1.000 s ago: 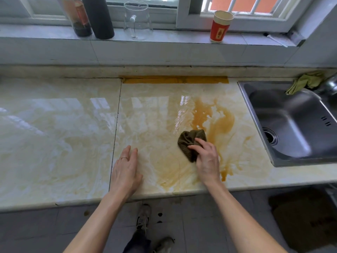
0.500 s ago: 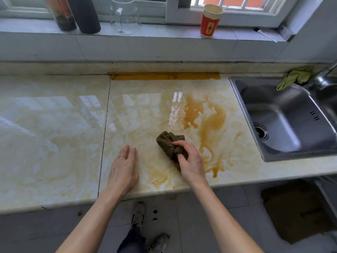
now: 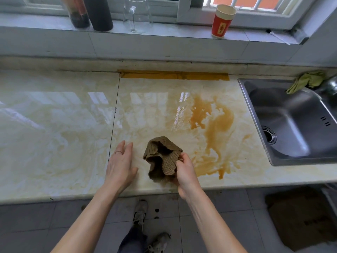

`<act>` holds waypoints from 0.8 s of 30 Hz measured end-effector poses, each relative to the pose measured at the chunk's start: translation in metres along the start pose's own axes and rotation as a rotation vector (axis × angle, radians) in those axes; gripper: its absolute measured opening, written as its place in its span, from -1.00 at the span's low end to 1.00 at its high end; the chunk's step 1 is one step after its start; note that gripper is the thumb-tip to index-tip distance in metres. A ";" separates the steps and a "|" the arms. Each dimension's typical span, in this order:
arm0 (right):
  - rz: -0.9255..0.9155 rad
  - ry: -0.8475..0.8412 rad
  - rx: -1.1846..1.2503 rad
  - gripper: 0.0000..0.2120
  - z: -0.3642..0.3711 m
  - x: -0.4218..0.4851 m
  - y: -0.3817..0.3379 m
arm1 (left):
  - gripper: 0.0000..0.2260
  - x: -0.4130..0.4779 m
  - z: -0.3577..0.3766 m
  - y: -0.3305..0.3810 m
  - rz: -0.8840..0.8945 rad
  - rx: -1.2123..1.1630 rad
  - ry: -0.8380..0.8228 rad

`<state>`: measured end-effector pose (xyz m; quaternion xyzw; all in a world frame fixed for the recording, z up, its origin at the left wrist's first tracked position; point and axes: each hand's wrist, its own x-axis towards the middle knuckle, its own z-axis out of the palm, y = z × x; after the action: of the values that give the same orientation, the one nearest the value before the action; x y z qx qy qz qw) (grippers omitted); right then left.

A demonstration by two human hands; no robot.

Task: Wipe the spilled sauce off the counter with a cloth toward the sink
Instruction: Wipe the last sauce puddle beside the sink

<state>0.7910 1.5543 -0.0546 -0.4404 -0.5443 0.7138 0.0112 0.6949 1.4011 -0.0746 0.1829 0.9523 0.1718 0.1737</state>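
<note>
A brown waffle-weave cloth (image 3: 162, 157) is bunched up and lifted a little off the marble counter (image 3: 54, 128). My right hand (image 3: 186, 172) grips its right side near the counter's front edge. My left hand (image 3: 120, 165) hovers just left of the cloth, fingers straight, a ring on one finger. Orange-brown sauce (image 3: 213, 125) is smeared across the counter between the cloth and the steel sink (image 3: 291, 125) at the right, with drips reaching the front edge.
On the window sill stand a red paper cup (image 3: 221, 21), a glass jug (image 3: 137, 15), a dark bottle (image 3: 99, 13) and a jar (image 3: 77, 13). A green rag (image 3: 306, 81) lies at the sink's back edge. Orange tape (image 3: 173, 76) runs along the counter's back.
My right hand has drawn the cloth left and toward the front edge, off the sauce, and raised it from the counter. My left hand has lifted slightly beside it.
</note>
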 end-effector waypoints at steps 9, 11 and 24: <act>-0.769 0.073 -1.169 -0.39 0.012 0.001 0.046 | -0.31 0.002 -0.001 0.008 0.028 -0.003 0.008; -0.852 0.011 -1.301 -0.41 0.012 0.007 0.066 | -0.32 0.003 0.000 0.010 0.036 0.010 -0.002; -0.920 0.260 -0.865 -0.59 -0.036 0.029 0.028 | -0.32 -0.002 0.003 0.004 0.001 -0.002 -0.005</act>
<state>0.8097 1.5847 -0.0952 -0.2098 -0.9105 0.2928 0.2033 0.6989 1.4044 -0.0752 0.1835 0.9516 0.1723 0.1763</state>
